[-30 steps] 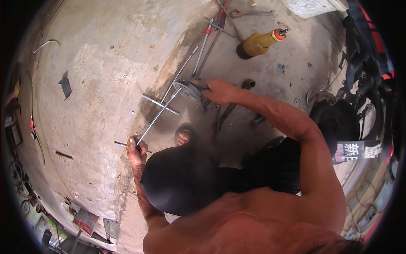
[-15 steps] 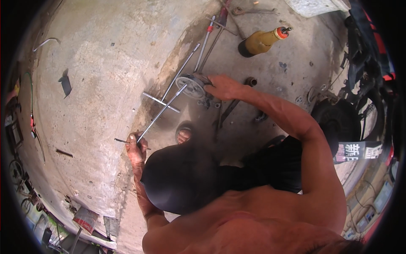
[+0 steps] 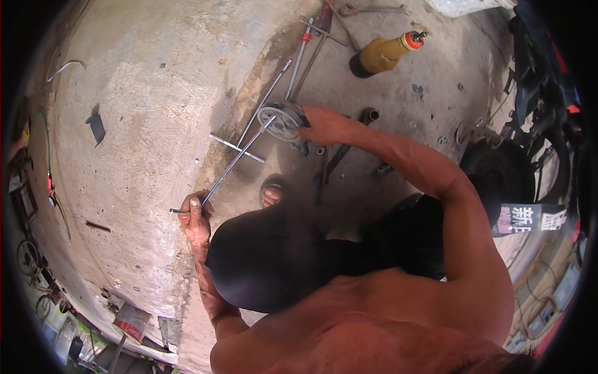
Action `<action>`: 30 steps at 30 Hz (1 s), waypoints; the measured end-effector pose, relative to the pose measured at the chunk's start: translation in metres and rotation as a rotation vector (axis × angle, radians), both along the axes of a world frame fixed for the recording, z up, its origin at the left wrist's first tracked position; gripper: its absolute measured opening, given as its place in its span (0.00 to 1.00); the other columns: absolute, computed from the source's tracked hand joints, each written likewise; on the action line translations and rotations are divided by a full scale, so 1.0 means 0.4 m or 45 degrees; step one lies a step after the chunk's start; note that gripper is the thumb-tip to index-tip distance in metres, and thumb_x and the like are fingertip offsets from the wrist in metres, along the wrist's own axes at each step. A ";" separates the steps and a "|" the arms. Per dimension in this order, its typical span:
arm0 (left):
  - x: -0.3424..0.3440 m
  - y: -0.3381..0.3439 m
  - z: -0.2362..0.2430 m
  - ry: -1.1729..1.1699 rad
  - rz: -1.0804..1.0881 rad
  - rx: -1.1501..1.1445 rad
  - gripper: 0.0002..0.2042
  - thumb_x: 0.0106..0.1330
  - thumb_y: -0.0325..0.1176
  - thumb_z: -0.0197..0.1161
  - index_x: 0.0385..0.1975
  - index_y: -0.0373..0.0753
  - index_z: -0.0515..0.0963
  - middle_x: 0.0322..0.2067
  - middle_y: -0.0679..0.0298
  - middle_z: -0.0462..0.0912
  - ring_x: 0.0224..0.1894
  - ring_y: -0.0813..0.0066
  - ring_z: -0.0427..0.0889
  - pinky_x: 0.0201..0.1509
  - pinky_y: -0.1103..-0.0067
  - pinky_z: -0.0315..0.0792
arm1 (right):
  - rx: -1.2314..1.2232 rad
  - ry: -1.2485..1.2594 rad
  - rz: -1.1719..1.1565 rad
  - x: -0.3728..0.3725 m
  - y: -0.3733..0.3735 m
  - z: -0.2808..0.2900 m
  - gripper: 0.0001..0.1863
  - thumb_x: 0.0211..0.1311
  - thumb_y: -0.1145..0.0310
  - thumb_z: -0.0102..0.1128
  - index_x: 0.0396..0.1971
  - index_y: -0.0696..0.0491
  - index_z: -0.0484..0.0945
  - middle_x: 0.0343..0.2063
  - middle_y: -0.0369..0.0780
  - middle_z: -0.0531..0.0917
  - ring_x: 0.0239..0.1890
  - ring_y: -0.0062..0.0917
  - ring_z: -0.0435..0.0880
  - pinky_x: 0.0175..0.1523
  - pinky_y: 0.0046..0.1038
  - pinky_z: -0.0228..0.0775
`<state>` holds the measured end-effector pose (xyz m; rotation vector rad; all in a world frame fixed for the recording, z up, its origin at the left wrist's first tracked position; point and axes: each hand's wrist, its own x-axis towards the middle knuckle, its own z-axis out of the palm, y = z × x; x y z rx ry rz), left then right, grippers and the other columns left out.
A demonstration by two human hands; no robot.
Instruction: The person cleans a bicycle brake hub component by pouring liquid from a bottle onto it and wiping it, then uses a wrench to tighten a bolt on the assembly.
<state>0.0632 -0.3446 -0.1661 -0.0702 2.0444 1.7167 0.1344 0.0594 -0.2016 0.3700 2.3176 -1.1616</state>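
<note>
Left hand (image 3: 197, 219) clamped on a T-handle socket wrench (image 3: 232, 166), right hand (image 3: 325, 126) gripping the rim of a spoked wheel (image 3: 286, 123), centre frame.
From my remote view, the right grip seemingly steadies the wheel against the wrench's tip; a printed sheet (image 3: 527, 218), lower right, shows large pale characters.

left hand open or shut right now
Shut: the left hand curls around the T-wrench at its crossbar, one end sticking out.
</note>
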 end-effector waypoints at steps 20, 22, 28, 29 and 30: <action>-0.106 0.080 0.187 0.037 -0.400 -0.143 0.29 0.74 0.57 0.54 0.45 0.29 0.79 0.19 0.68 0.73 0.18 0.86 0.65 0.21 0.83 0.55 | 0.073 0.181 -0.047 -0.013 -0.053 -0.087 0.25 0.60 0.57 0.66 0.42 0.66 0.76 0.41 0.59 0.83 0.48 0.53 0.82 0.54 0.45 0.75; -0.088 0.080 0.157 -0.348 0.000 0.040 0.28 0.76 0.55 0.50 0.45 0.29 0.78 0.17 0.68 0.70 0.14 0.87 0.57 0.16 0.84 0.49 | 0.051 0.210 -0.088 0.010 -0.066 -0.093 0.25 0.60 0.58 0.65 0.43 0.66 0.75 0.42 0.59 0.82 0.48 0.53 0.82 0.54 0.46 0.75; 0.030 0.047 0.062 -0.774 0.490 -0.084 0.30 0.79 0.57 0.41 0.48 0.31 0.75 0.15 0.70 0.64 0.14 0.83 0.55 0.16 0.82 0.49 | 0.069 0.041 -0.171 0.030 -0.088 0.014 0.23 0.62 0.62 0.61 0.47 0.66 0.69 0.39 0.61 0.82 0.45 0.56 0.82 0.52 0.48 0.75; 0.042 0.040 0.062 -0.749 0.410 -0.097 0.30 0.79 0.57 0.40 0.47 0.32 0.76 0.16 0.69 0.66 0.15 0.80 0.60 0.18 0.82 0.54 | 0.097 0.063 -0.143 0.030 -0.089 0.016 0.23 0.63 0.63 0.60 0.48 0.66 0.68 0.37 0.62 0.83 0.43 0.58 0.82 0.51 0.49 0.75; 0.050 0.038 0.060 -0.739 0.411 -0.099 0.30 0.79 0.57 0.40 0.47 0.32 0.76 0.16 0.69 0.66 0.15 0.80 0.60 0.18 0.82 0.54 | 0.093 0.072 -0.144 0.028 -0.087 0.013 0.23 0.63 0.63 0.60 0.48 0.66 0.68 0.37 0.62 0.83 0.43 0.58 0.82 0.51 0.49 0.75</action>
